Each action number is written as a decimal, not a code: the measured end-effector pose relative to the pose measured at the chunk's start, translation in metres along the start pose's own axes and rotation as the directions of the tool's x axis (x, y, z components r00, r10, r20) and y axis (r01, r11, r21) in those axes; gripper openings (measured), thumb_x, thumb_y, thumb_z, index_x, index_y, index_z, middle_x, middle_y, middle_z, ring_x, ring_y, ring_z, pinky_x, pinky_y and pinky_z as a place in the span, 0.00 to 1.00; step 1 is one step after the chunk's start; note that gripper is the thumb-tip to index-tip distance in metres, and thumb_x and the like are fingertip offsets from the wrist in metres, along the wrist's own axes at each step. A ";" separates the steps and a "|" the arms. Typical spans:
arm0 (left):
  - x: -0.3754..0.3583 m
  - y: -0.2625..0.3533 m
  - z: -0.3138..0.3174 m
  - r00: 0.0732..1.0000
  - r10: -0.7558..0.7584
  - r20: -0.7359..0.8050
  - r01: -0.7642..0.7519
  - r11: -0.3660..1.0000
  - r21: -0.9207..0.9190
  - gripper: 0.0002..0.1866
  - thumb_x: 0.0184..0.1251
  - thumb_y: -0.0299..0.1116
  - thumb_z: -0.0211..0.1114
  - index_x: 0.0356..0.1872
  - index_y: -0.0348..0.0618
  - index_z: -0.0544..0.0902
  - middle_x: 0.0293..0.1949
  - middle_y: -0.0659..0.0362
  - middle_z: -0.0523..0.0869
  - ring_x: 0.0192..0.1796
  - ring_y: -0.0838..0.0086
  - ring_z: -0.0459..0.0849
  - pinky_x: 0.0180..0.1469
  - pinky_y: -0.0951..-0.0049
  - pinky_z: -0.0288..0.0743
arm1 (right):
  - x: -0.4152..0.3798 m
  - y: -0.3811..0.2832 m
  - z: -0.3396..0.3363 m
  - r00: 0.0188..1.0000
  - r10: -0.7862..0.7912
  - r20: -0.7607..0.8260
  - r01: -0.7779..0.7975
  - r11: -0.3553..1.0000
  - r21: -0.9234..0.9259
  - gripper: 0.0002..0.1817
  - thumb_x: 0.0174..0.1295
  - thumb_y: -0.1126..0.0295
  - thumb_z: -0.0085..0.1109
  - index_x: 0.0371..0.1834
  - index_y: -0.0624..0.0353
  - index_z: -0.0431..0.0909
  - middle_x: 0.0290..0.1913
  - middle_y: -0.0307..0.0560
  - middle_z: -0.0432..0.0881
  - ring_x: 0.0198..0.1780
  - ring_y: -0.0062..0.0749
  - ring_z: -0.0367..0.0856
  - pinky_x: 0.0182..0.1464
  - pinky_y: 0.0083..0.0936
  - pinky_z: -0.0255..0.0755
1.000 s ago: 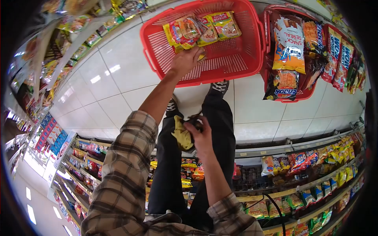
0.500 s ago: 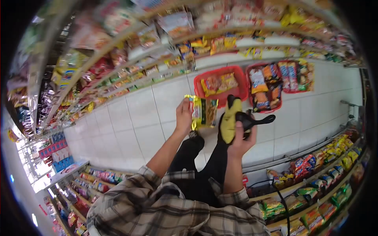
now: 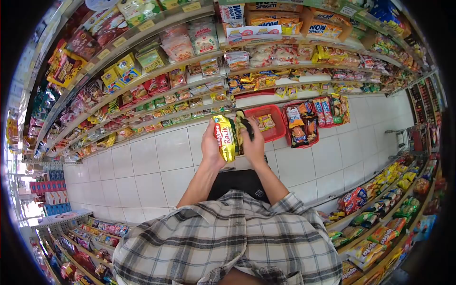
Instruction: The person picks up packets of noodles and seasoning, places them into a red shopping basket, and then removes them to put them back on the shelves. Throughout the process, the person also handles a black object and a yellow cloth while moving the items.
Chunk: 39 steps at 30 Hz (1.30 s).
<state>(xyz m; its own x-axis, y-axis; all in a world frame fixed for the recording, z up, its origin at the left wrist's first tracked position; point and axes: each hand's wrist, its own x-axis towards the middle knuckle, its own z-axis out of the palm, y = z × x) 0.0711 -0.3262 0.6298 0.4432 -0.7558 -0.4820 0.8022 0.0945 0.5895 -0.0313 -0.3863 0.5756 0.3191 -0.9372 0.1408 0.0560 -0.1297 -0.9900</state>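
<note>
My left hand (image 3: 212, 147) is closed around the left edge of a yellow packet (image 3: 225, 137) with red lettering, held upright in front of my body. My right hand (image 3: 252, 145) is wrapped round a black and yellow-green object (image 3: 243, 124) close against the packet's right side. Its lower part is hidden by my fingers and the packet. Just beyond my right hand, a red basket (image 3: 281, 129) on the floor holds a few yellow packets (image 3: 266, 122).
Two more red baskets with snack packets (image 3: 296, 117) stand to the right on the tiled floor (image 3: 147, 167). Stocked shelves (image 3: 190, 61) curve across the front. Another shelf (image 3: 375, 213) is at lower right, and a metal cart (image 3: 403, 137) stands far right.
The view has shifted toward the front shelves. My hands have come closer together, and the black and yellow-green object is now beside the packet. The packet's red lettering now faces me.
</note>
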 end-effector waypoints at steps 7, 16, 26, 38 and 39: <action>0.001 0.009 0.029 0.932 0.327 -0.157 -0.315 0.944 0.099 0.19 0.80 0.45 0.43 0.46 0.39 0.76 0.38 0.58 0.85 0.36 0.76 0.85 0.41 0.72 0.80 | 0.038 -0.077 -0.029 0.979 -0.140 -0.146 0.159 0.979 0.129 0.19 0.67 0.74 0.52 0.60 0.69 0.67 0.52 0.49 0.77 0.53 0.30 0.75 0.57 0.27 0.69; 0.024 -0.021 0.055 0.962 0.223 0.158 -0.201 0.969 -0.144 0.20 0.78 0.44 0.42 0.55 0.40 0.75 0.49 0.53 0.82 0.51 0.66 0.82 0.54 0.65 0.77 | 0.054 -0.085 -0.028 0.792 -0.508 0.339 0.579 0.800 -0.156 0.23 0.51 0.77 0.56 0.54 0.63 0.76 0.60 0.55 0.76 0.60 0.52 0.75 0.63 0.36 0.68; 0.012 -0.004 0.108 0.846 0.533 -0.010 -0.523 0.833 0.181 0.19 0.78 0.46 0.47 0.43 0.41 0.77 0.34 0.62 0.84 0.32 0.81 0.83 0.36 0.77 0.79 | 0.101 0.001 -0.089 0.797 0.568 0.205 -0.480 0.389 0.786 0.14 0.66 0.64 0.49 0.47 0.61 0.76 0.42 0.45 0.81 0.43 0.32 0.83 0.48 0.29 0.77; 0.034 -0.007 0.097 0.704 0.702 -0.103 -0.663 0.703 0.256 0.19 0.80 0.45 0.45 0.37 0.41 0.77 0.31 0.65 0.82 0.30 0.87 0.78 0.33 0.81 0.73 | 0.082 -0.066 -0.120 0.848 0.413 0.333 -0.500 0.409 0.764 0.24 0.65 0.57 0.48 0.59 0.60 0.73 0.55 0.46 0.80 0.55 0.36 0.80 0.60 0.34 0.72; 0.036 -0.007 0.096 0.704 0.699 -0.123 -0.669 0.711 0.215 0.20 0.80 0.45 0.45 0.37 0.41 0.77 0.31 0.65 0.82 0.30 0.86 0.79 0.33 0.81 0.73 | 0.082 -0.074 -0.119 0.837 0.402 0.373 -0.522 0.378 0.765 0.24 0.65 0.56 0.48 0.59 0.60 0.73 0.55 0.47 0.80 0.55 0.37 0.80 0.61 0.35 0.71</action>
<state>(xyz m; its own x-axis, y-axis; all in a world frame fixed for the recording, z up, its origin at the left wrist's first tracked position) 0.0435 -0.4160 0.6706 0.9225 -0.3860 -0.0070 0.1880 0.4332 0.8815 -0.1220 -0.4926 0.6590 0.6419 -0.7155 -0.2757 0.5780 0.6877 -0.4393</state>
